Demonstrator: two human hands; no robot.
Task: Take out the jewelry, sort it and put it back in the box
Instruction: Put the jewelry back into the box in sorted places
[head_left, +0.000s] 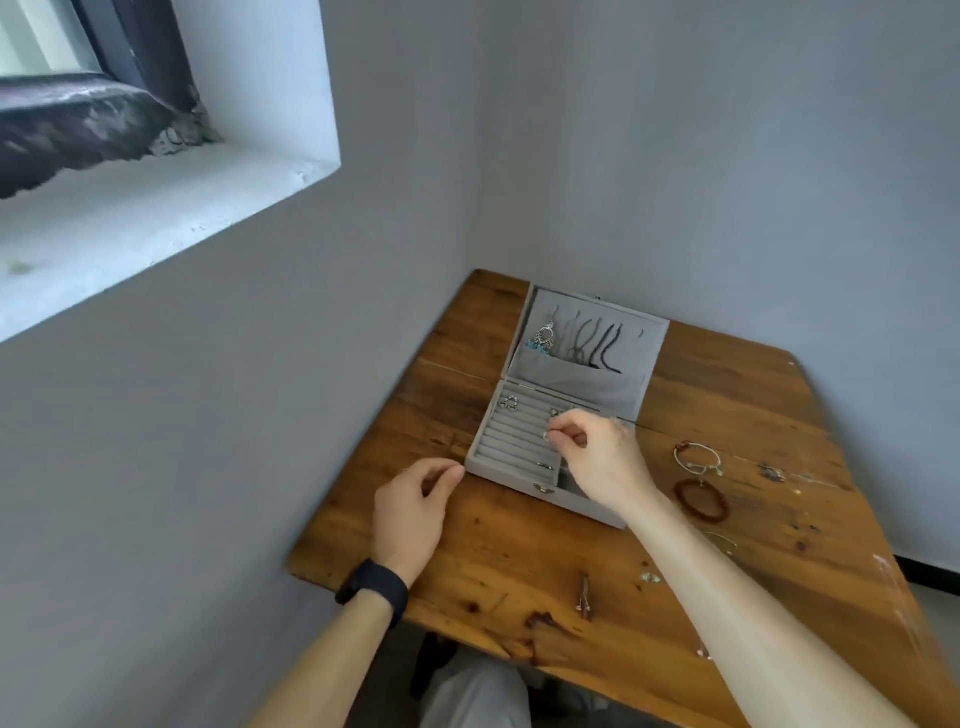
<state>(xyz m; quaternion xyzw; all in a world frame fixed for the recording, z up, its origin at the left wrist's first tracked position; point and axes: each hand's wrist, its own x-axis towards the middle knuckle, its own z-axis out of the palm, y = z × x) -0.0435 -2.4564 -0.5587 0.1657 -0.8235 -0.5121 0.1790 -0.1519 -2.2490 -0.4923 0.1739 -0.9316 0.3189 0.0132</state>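
Head view: our right hand (592, 452) pinches a ring (546, 435) over the jewelry box (519, 480); we should seat it squarely in a slot, with our loosely curled left hand (410, 512) beside the box.

Soft daylight from the window (47, 36) at upper left; wide-angle bending at edges, slight overall softness.

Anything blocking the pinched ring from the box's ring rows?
Nothing visible: the right hand pinches the ring just over the ring rows of the open box; the left hand rests beside its front-left corner, clear.
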